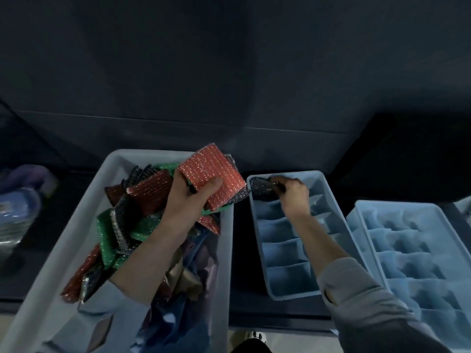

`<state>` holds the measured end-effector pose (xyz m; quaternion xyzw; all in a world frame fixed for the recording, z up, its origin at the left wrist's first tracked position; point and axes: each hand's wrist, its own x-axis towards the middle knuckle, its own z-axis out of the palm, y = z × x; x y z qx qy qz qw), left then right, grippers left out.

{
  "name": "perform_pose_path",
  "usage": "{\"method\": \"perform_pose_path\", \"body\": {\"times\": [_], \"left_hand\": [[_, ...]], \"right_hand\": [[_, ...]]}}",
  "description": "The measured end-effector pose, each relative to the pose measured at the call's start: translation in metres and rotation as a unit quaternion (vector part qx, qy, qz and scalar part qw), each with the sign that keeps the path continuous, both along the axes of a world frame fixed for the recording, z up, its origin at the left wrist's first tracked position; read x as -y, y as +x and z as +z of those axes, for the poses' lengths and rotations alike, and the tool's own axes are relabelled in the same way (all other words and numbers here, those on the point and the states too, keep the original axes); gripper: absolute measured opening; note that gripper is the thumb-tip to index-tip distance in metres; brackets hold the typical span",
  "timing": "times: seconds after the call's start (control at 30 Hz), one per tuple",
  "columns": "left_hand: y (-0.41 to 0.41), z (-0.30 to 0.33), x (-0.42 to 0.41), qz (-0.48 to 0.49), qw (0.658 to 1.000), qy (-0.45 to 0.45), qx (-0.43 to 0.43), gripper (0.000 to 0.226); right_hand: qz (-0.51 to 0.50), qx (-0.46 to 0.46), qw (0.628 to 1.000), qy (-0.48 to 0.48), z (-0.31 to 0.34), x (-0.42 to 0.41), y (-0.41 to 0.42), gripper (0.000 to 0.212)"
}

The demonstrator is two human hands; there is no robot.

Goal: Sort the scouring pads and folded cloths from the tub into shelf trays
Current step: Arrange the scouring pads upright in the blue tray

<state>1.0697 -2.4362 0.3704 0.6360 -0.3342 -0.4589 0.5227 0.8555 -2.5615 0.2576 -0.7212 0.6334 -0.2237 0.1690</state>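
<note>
Your left hand [190, 200] gripping a small stack of scouring pads, red pad [212, 174] on top, above the grey tub [84, 212], your right hand [293, 197] pinching a dark pad [262, 186] into the far compartment of the near blue tray [280, 294], second blue tray [397, 212] just beside it

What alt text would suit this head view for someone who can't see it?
Seen from above, the right hand puts a dark pad into the far corner of a blue tray, while the left hand holds a red pad over a grey tub of pads.
</note>
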Motion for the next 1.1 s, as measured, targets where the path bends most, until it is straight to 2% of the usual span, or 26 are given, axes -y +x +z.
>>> {"method": "perform_pose_path", "body": {"times": [0.1,0.17,0.27,0.33,0.4,0.47,0.53,0.7,0.8,0.87,0.97,1.03,1.1], "left_hand": [[0.009,0.0,0.0,-0.014,1.0,0.001,0.004,0.052],[0.014,-0.001,0.0,-0.023,1.0,0.003,0.006,0.051],[0.02,-0.002,-0.002,-0.035,0.999,0.0,0.006,0.056],[0.023,-0.002,-0.002,-0.045,0.999,-0.001,0.005,0.058],[0.024,-0.001,-0.003,-0.053,0.999,-0.005,0.003,0.056],[0.022,0.0,-0.003,-0.065,0.998,-0.012,0.001,0.052],[0.02,0.0,-0.005,-0.077,0.997,-0.017,-0.006,0.048],[0.015,-0.007,-0.008,-0.1,0.994,-0.02,-0.027,0.053],[0.01,-0.009,-0.012,-0.114,0.993,-0.02,-0.04,0.049],[0.006,-0.009,-0.016,-0.124,0.991,-0.02,-0.049,0.048],[0.003,-0.004,-0.022,-0.147,0.987,-0.027,-0.055,0.055],[0.001,-0.004,-0.024,-0.17,0.983,-0.028,-0.062,0.059],[0.0,-0.004,-0.025,-0.199,0.976,-0.021,-0.08,0.058]], "right_hand": [[-0.018,-0.036,0.999,-0.013,-0.01,-0.003,0.011,0.03],[-0.027,-0.028,0.999,-0.032,-0.016,-0.008,0.014,0.035],[-0.019,0.003,0.999,-0.042,-0.011,-0.025,0.011,0.055],[-0.04,-0.009,0.998,-0.049,-0.003,-0.045,0.0,0.055],[-0.051,-0.078,0.996,-0.002,0.0,-0.07,-0.015,0.052],[-0.05,-0.148,0.983,0.091,-0.002,-0.097,-0.025,0.057],[-0.049,-0.183,0.971,0.147,-0.005,-0.117,-0.026,0.061],[-0.084,-0.228,0.955,0.171,-0.003,-0.15,0.006,0.064],[-0.092,-0.22,0.955,0.178,-0.001,-0.157,0.014,0.064],[-0.093,-0.171,0.966,0.171,0.005,-0.155,0.01,0.059],[-0.103,0.037,0.993,0.043,0.029,-0.149,0.004,0.038],[-0.101,0.22,0.97,0.007,0.057,-0.142,0.009,0.025],[-0.061,0.369,0.926,0.06,0.082,-0.137,0.018,0.019]]}}
